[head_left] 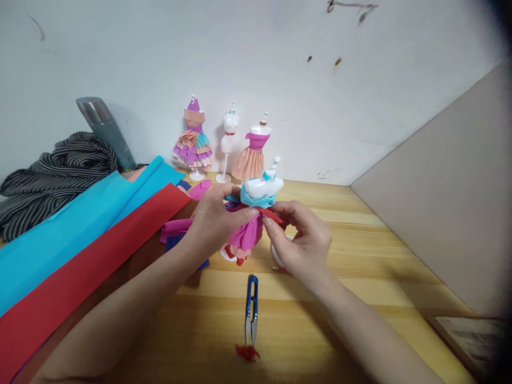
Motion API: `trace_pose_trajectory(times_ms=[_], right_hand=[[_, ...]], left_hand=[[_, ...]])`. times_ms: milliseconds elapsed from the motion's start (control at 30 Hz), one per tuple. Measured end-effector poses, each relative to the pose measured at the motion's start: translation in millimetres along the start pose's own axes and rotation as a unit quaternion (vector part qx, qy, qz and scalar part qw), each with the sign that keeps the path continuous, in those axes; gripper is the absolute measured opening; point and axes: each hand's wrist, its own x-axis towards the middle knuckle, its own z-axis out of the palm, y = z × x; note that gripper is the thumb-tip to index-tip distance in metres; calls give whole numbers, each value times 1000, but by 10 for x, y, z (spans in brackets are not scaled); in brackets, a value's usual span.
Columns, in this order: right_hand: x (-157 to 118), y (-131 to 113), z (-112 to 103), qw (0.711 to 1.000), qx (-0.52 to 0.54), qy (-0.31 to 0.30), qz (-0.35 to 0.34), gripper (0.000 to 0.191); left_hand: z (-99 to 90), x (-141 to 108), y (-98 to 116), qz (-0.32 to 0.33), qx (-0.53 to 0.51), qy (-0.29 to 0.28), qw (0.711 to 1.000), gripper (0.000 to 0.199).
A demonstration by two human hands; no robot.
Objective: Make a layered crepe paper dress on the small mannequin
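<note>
A miniature white dress form [264,187] stands between my hands, wearing a blue wrapped top [257,200] and a magenta skirt [247,233] with peach and red ruffles at the hem. My left hand [218,213] is closed around its waist from the left, thumb pressed on the front and fingers partly hidden behind. From the right, my right hand [302,234] pinches a red crepe paper strip [271,214] between thumb and fingers at the waist. Blue-handled thread snips [252,306] lie on the table below the hands, their tips at a small red scrap [248,352].
Against the wall are three more miniature dress forms, one in a ruffled dress [193,149]. Blue crepe paper [80,213] and red crepe paper [96,261] cover the left side, near striped cloth [60,170] and a bottle [110,133]. A round white object [278,256] sits behind my right hand.
</note>
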Motion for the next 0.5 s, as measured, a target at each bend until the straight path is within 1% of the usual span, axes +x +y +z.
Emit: trace_pose_trajectory(times_ms=[67, 167, 267, 333, 433, 500], right_hand=[[7, 1, 3, 999, -25, 3, -25, 4], [14, -1, 4, 997, -44, 5, -58, 8], [16, -8, 8, 995, -63, 10, -82, 16], [19, -17, 4, 993, -63, 10, -94, 15], [31, -45, -23, 996, -34, -1, -77, 11], [43, -75, -49, 999, 6, -21, -29, 13]], left_hand=[[7, -4, 1, 7, 7, 6, 1000, 21], [14, -7, 2, 9, 10, 8, 1000, 20], [15, -8, 1, 7, 20, 11, 1000, 20], [12, -7, 3, 7, 19, 13, 1000, 21], [-4, 2, 16, -4, 10, 0, 1000, 23], [-25, 14, 28, -16, 6, -16, 1000, 26]])
